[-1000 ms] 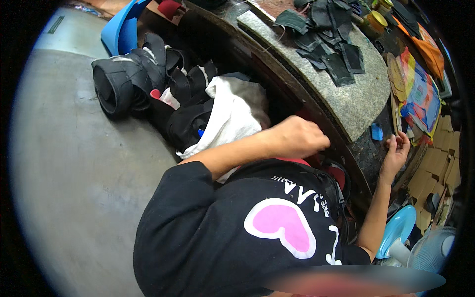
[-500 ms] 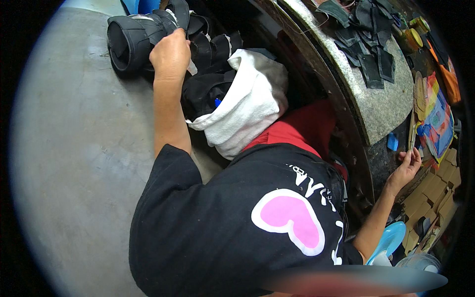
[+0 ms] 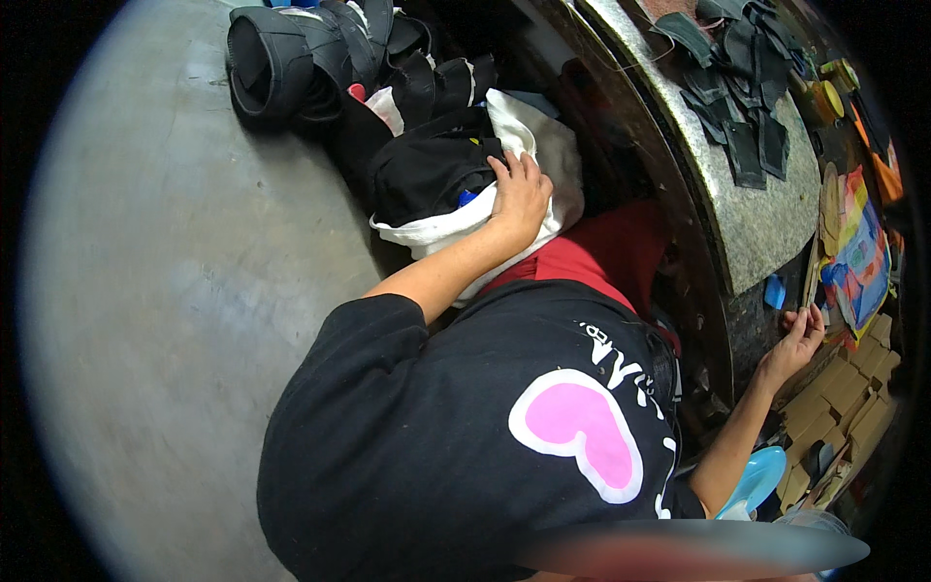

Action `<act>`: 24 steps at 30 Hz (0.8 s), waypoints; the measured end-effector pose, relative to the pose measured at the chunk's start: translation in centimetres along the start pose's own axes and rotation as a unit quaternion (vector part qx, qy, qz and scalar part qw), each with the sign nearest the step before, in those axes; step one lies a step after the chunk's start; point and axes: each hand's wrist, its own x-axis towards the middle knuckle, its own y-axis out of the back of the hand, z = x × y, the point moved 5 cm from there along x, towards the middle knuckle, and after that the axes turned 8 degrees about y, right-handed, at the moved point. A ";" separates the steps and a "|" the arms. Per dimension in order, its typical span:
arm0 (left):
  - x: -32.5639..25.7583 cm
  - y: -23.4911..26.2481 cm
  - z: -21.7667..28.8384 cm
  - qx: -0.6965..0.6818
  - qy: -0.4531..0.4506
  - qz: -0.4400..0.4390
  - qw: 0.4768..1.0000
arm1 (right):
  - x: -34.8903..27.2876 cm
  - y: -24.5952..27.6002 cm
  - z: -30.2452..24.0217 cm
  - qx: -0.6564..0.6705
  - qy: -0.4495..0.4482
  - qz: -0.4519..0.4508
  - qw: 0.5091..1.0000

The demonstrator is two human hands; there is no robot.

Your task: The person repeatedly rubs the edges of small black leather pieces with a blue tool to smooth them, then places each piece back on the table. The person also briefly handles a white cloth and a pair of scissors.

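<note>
In my lap lies a white cloth [image 3: 427, 230], bundled around black fabric [image 3: 417, 175] with a small blue spot on it. My left hand [image 3: 524, 202] rests on the cloth's edge beside the black fabric, fingers apart and slightly bent, with nothing seen gripped. Off to the right, at the dark bench, my right hand [image 3: 793, 347] is closed. Its fingertips pinch the lower end of a thin tan stick [image 3: 811, 276]. A small blue piece [image 3: 774, 292] lies close to that hand. Beyond my lap, a row of curved black padded pieces [image 3: 325, 58] hangs together.
A stone slab [image 3: 766, 233] on the bench carries a pile of black cut pieces [image 3: 745, 145]. Behind it stand yellow-rimmed tins [image 3: 826, 101] and a colourful plastic bag [image 3: 857, 257]. Cardboard pieces [image 3: 834, 398] and a light blue plastic thing [image 3: 761, 475] are at lower right. Grey floor [image 3: 165, 291] spreads left.
My left hand has let go of the black padded pieces and come back to the right, onto the white cloth. My right hand keeps its pinch on the stick.
</note>
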 end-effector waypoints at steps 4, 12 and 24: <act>0.3 0.2 -0.8 -0.043 -0.008 -0.031 0.999 | 0.0 0.1 0.0 -0.005 0.002 0.000 1.000; 0.3 2.6 -2.5 -0.147 -0.014 -0.046 0.988 | 0.0 0.2 0.1 0.004 -0.004 0.001 1.000; 1.6 12.4 2.8 -0.346 -0.260 0.097 0.896 | 0.4 2.5 0.0 0.198 -0.033 0.033 0.979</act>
